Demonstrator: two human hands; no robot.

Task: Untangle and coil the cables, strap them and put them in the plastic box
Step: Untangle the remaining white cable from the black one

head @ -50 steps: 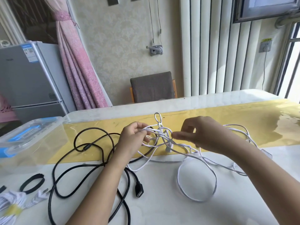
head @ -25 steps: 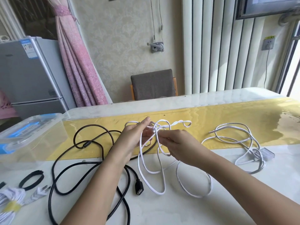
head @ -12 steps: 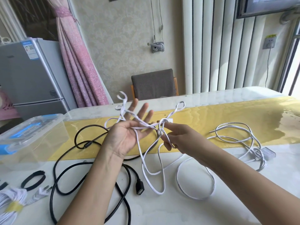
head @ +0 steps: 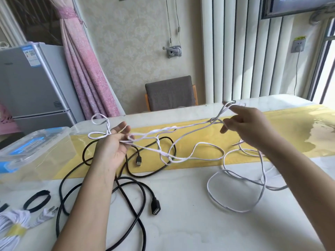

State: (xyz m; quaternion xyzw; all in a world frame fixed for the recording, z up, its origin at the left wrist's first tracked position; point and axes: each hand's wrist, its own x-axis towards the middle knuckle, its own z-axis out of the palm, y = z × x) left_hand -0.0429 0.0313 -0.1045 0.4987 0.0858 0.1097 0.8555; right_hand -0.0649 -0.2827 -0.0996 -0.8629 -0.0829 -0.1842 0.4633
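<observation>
A person's two bare hands pull a thin white cable (head: pixel 163 132) apart above a pale bench (head: pixel 181 223) with a yellow strip. The left hand (head: pixel 113 144), palm up and half open, has strands caught between loosely curled fingers, loops spilling past its far side. The right hand (head: pixel 248 124) pinches a knotted loop, its grip closed on the strand. The cable's long axis runs roughly straight from the left hand across to the right hand, sagging in tangled loops between them and trailing onto the bench near the right forearm. A black cable (head: pixel 137 185) sprawls under the left forearm. A clear plastic box (head: pixel 34 147) sits beyond the left hand's outer side.
</observation>
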